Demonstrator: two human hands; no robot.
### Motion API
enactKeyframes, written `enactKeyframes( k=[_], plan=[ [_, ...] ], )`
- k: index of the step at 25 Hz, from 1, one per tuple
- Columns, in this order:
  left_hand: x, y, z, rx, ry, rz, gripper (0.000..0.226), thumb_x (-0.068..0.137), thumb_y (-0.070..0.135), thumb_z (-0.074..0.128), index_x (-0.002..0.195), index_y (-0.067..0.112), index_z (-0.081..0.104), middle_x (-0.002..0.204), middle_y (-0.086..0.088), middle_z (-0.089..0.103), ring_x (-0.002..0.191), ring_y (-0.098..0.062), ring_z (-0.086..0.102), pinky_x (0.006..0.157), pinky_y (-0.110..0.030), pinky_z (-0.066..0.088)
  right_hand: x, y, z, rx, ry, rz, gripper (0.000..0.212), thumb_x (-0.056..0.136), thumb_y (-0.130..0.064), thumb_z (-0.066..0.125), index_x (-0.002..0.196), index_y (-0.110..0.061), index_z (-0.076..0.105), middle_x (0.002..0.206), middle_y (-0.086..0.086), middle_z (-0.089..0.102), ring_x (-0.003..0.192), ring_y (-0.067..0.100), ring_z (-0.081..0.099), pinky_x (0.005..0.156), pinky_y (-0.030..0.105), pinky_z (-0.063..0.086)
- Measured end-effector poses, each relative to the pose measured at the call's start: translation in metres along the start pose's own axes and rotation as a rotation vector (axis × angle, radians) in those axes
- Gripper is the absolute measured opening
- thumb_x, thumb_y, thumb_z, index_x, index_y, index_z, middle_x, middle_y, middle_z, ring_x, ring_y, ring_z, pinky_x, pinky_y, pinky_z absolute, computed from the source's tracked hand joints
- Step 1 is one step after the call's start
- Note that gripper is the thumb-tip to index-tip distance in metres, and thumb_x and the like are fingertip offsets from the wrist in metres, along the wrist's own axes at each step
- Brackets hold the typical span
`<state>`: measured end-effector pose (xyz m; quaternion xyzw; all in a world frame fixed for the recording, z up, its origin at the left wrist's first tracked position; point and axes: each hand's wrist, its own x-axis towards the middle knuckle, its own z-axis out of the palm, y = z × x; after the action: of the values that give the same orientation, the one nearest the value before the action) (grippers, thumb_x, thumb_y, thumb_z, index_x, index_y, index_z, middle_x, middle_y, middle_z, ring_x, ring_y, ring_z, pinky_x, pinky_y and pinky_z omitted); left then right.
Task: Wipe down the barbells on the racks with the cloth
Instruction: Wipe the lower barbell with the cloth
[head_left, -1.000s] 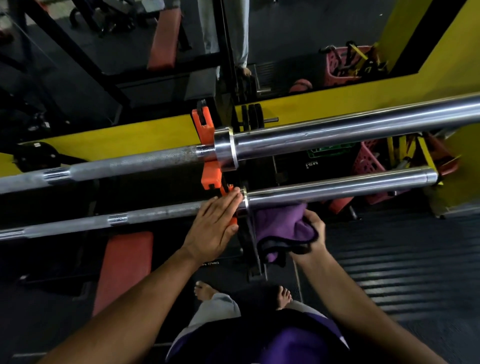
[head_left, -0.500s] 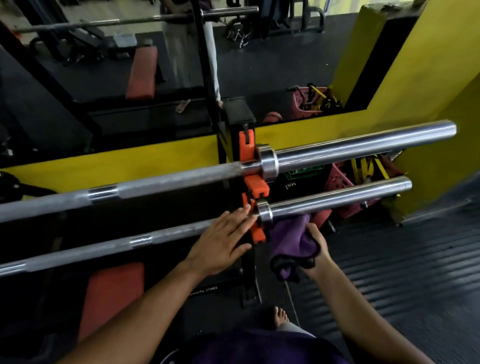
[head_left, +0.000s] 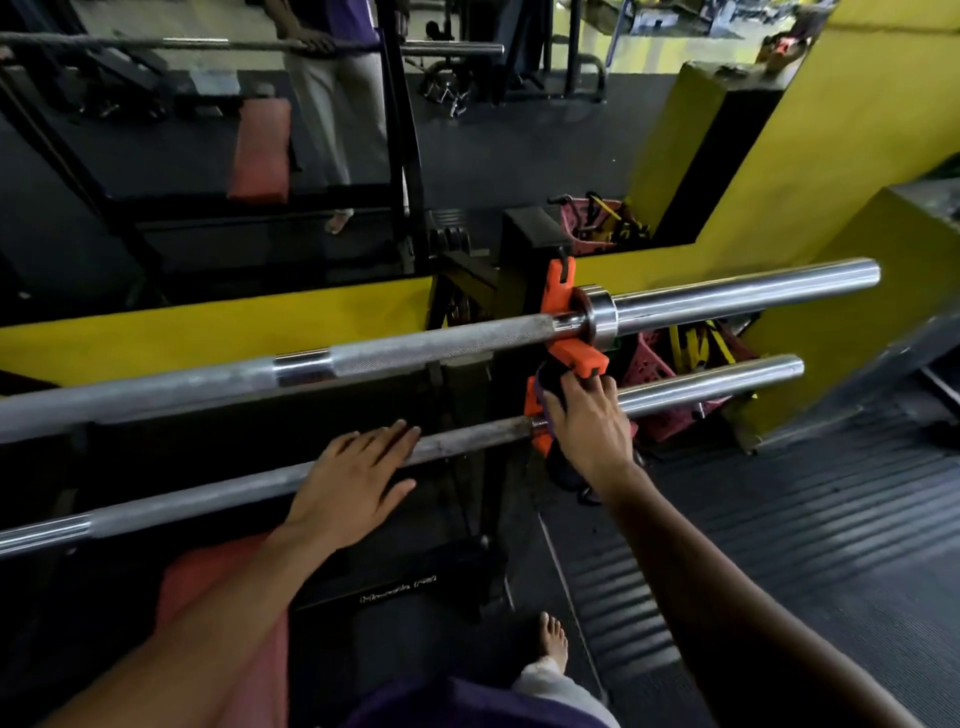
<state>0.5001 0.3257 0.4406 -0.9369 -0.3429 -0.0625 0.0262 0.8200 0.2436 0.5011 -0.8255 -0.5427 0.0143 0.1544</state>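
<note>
Cloth (head_left: 551, 400) now shifted onto lower barbell (head_left: 711, 387) collar, gripped by right hand (head_left: 587, 426); left hand (head_left: 353, 480) laid flat, fingers straight, further left on shaft.

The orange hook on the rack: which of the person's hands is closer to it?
Right. The right hand, gripping the cloth, is right against the orange hook. The left hand rests flat on the lower bar, well away.

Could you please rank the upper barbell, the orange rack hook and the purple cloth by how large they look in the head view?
1. upper barbell
2. orange rack hook
3. purple cloth, mostly hidden by the right hand, so its rank is unsure.
</note>
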Motion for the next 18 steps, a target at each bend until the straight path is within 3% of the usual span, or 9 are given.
enactKeyframes(
  k=[6,10,13,16,18],
  plan=[
    [-0.001,-0.001,-0.002,-0.014,0.014,-0.002,0.062,0.103,0.053,0.039,0.156,0.021,0.037,0.153,-0.003,0.050,0.131,-0.021,0.054,0.108,-0.041,0.040,-0.046,0.020,-0.002,-0.021,0.019,-0.093,0.048,0.093,-0.042,0.060,0.140,-0.032,0.052,0.120,0.004,0.047,0.107,0.030,0.052,0.070,0.045,0.056],
    [0.000,0.001,0.001,-0.009,0.010,-0.009,0.062,0.104,0.051,0.038,0.158,0.021,0.032,0.156,-0.003,0.046,0.137,-0.022,0.050,0.114,-0.044,0.036,-0.075,0.048,0.006,0.025,-0.043,-0.047,0.036,0.094,-0.040,0.060,0.125,-0.023,0.062,0.109,-0.002,0.049,0.101,0.027,0.058,0.068,0.038,0.051],
    [0.000,0.001,0.000,0.048,0.015,0.028,0.061,0.106,0.042,0.032,0.161,0.016,0.024,0.165,-0.002,0.029,0.151,-0.022,0.031,0.121,-0.054,0.023,-0.064,0.063,0.012,0.220,-0.105,0.002,0.028,0.096,-0.032,0.063,0.118,-0.015,0.065,0.103,-0.002,0.056,0.096,0.022,0.060,0.080,0.036,0.049],
    [0.000,-0.001,0.002,0.093,0.023,0.079,0.063,0.106,0.039,0.028,0.162,0.014,0.017,0.168,-0.003,0.017,0.155,-0.020,0.018,0.122,-0.059,0.017,-0.058,0.083,0.034,0.399,-0.246,0.193,0.015,0.095,-0.031,0.065,0.098,-0.016,0.068,0.091,0.002,0.067,0.089,0.019,0.060,0.079,0.035,0.046],
    [0.001,0.000,0.002,0.100,0.014,0.065,0.063,0.105,0.040,0.028,0.162,0.015,0.017,0.169,-0.002,0.017,0.155,-0.020,0.018,0.123,-0.058,0.016,-0.059,0.081,0.039,0.800,-0.236,0.538,0.017,0.097,-0.028,0.062,0.099,-0.013,0.071,0.076,-0.003,0.070,0.083,0.021,0.062,0.072,0.033,0.047]
  ],
)
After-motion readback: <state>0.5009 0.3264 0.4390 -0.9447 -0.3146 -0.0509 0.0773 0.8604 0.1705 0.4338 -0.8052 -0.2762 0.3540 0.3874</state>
